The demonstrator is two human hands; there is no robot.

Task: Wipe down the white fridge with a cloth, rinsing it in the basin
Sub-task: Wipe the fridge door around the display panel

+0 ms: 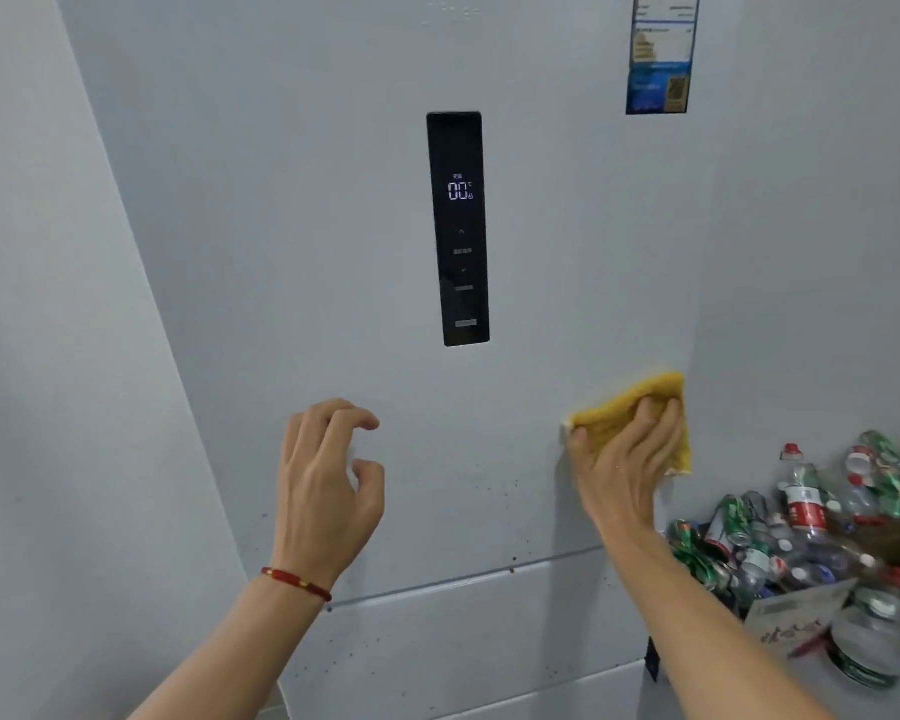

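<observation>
The white fridge [333, 226] fills the view, with a black control panel [458, 228] in the middle of its upper door that reads 00. Small dark specks dot the lower part of the door and the drawer front below. My right hand [619, 459] presses a yellow cloth [630, 407] flat against the door near its right edge, below and right of the panel. My left hand [328, 475], with a red bracelet on the wrist, hovers in front of the door with its fingers curled and apart, holding nothing. No basin is in view.
A blue and white label [658, 54] is stuck at the door's top right. A heap of crushed cans and empty plastic bottles [811, 532] lies to the fridge's right, with a cardboard box [796, 621] in front. A pale wall [32, 356] stands at the left.
</observation>
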